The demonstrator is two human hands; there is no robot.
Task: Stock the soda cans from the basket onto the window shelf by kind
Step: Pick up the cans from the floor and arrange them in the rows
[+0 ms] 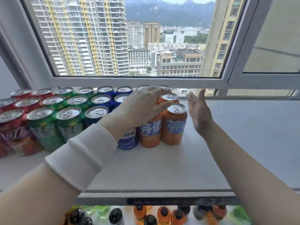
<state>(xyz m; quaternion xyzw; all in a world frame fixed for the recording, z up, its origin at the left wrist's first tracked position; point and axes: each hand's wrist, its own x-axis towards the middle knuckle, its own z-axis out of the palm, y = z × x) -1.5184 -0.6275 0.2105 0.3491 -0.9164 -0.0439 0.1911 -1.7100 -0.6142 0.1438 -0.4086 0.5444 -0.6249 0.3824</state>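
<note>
Soda cans stand in rows on the white window shelf [162, 168], grouped by colour: red cans [11, 125] at far left, then green cans [68, 124], blue cans [101, 101], and orange cans [174, 125] at the right end. My left hand [138, 109] hovers open, palm down, over the blue and orange cans and hides part of them. To the right of the orange cans, my right hand [198, 111] is open with its palm turned toward them, holding nothing. The basket is not in view.
A window frame [146, 82] runs right behind the cans. The shelf to the right of the orange cans is bare. Below the shelf's front edge stand several bottles with black caps [164, 214], some orange.
</note>
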